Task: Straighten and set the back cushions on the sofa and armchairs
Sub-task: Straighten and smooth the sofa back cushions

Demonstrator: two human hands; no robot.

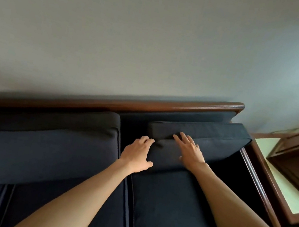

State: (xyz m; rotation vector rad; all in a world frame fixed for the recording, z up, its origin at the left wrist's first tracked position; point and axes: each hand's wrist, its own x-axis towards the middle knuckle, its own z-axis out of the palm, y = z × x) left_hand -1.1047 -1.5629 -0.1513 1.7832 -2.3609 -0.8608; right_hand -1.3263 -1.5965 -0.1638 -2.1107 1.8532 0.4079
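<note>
At the sofa's right end the back cushion [221,141] leans crooked below the wooden rail [165,107]. The left hand [137,152] curls round its left end, and the right hand [190,151] presses spread flat. It looks soft, bulky and light, best gripped at both ends.

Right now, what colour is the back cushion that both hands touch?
The back cushion is plain dark navy, nearly black; the head view shows it best.
</note>
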